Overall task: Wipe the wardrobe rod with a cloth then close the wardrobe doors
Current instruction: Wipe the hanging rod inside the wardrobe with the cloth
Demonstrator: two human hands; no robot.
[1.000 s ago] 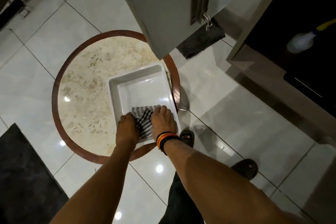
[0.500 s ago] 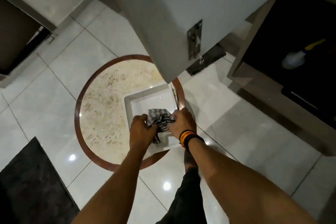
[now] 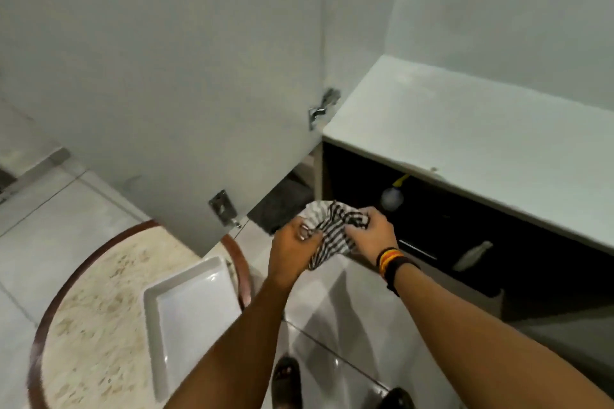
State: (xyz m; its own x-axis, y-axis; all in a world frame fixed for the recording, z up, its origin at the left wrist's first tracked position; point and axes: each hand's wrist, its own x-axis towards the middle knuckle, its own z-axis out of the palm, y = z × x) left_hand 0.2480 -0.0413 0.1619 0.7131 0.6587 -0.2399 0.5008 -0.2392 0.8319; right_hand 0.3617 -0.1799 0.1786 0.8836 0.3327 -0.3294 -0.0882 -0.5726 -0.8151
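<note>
A black-and-white striped cloth [image 3: 332,229] is bunched between both hands, held in the air in front of the wardrobe. My left hand [image 3: 292,246] grips its left side and my right hand [image 3: 373,236] grips its right side; a striped band and a dark band sit on the right wrist. The open wardrobe door [image 3: 186,76] hangs at the left, with a metal latch [image 3: 223,207] near its lower edge. The wardrobe's pale shelf [image 3: 481,143] lies at the right above a dark compartment. No rod is in view.
A white rectangular tray [image 3: 189,312] rests on a round marble-topped table [image 3: 96,302] at lower left. Inside the dark compartment are a spray bottle [image 3: 393,194] and a pale bottle [image 3: 471,256]. A dark mat [image 3: 279,209] lies behind the door. My sandalled feet show on glossy tiles.
Both hands have lifted the cloth out of the tray and carried it up and right toward the wardrobe. My view has tilted up from the floor to the door and shelf.
</note>
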